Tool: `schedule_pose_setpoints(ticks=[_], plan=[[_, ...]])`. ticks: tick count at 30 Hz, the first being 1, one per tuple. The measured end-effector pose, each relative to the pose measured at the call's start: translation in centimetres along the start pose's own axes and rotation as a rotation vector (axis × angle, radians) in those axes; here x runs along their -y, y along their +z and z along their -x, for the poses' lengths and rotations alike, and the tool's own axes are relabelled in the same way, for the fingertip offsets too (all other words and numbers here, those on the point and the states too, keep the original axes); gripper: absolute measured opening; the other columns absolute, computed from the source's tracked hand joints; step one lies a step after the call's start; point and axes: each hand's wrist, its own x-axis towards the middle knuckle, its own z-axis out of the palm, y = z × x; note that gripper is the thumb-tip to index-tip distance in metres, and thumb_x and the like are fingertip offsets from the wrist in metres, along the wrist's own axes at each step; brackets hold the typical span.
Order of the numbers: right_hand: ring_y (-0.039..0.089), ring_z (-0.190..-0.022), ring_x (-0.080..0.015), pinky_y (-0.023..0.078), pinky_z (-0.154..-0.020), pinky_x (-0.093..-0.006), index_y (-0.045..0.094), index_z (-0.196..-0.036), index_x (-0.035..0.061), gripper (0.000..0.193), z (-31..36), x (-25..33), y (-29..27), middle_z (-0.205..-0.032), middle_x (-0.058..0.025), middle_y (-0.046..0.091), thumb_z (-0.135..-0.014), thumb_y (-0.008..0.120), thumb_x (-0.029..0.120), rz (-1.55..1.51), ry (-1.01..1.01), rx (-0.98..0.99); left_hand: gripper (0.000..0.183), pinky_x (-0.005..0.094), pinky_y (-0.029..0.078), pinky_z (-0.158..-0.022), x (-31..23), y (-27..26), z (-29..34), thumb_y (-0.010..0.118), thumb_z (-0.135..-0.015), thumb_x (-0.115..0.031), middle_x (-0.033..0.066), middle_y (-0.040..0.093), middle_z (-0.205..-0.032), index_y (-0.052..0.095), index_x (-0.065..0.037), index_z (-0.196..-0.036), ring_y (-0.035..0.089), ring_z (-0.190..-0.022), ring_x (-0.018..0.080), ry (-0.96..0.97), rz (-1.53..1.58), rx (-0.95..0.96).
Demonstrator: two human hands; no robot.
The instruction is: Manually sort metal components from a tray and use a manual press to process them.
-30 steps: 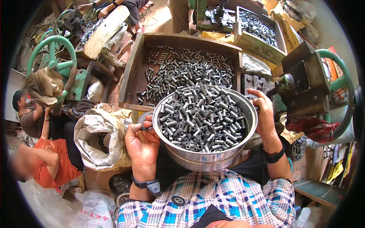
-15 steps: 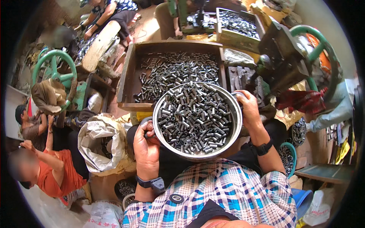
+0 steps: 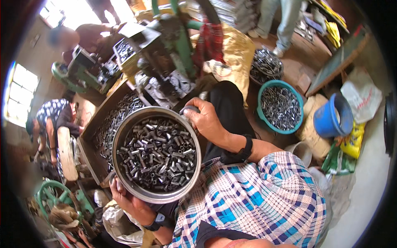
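Observation:
A round metal pot (image 3: 198, 155) is held up in front of me by its two side handles. Short metal tubes (image 3: 157, 155) fill much of it. My left hand (image 3: 128, 202) grips the handle at the lower left. On the upper right side, my right hand (image 3: 206, 120) is wrapped around the other dark handle. Behind the pot, and partly hidden by it, stands a wooden tray (image 3: 89, 159) holding many more of these tubes.
To the right sit a teal basin (image 3: 261, 108) and a darker basin (image 3: 266, 66) of metal pieces, with a blue bucket (image 3: 324, 120) beyond. A green-framed machine (image 3: 178, 45) stands ahead. Another person (image 3: 53, 113) works at far left; someone in light trousers (image 3: 287, 25) stands at the upper right.
My view has swung to the right, bringing the teal basin and blue bucket into fuller view. Both hands keep hold of the pot, whose tubes now lie lower inside the rim.

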Motion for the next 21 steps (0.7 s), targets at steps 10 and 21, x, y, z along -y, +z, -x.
schedule_pose_setpoints(ticks=[10,21], plan=[[0.043,-0.053,-0.0029,0.035,-0.047,-0.0200,0.058,-0.087,0.0018,0.008,6.1,3.0,-18.4,-0.065,0.0029,0.052,-0.084,0.053,0.008,-0.175,-0.231,-0.560,0.016,0.0214,0.047,-0.058,11.7,14.3,0.3,0.052,-0.089,-0.011,0.0019,0.059,-0.078,0.057,-0.002,-0.101,0.054,-0.065,0.0079,-0.346,-0.288,0.399],[0.040,-0.055,-0.0042,0.033,-0.050,-0.0216,0.057,-0.087,0.0011,0.008,10.9,-5.4,-36.4,-0.065,0.0047,0.045,-0.083,0.053,0.006,0.046,-0.223,-1.117,0.017,0.0308,0.043,-0.061,36.3,26.1,2.7,0.055,-0.080,-0.008,-0.0031,0.051,-0.077,0.051,-0.014,-0.095,0.048,-0.069,0.0083,-0.909,-0.696,0.892]])
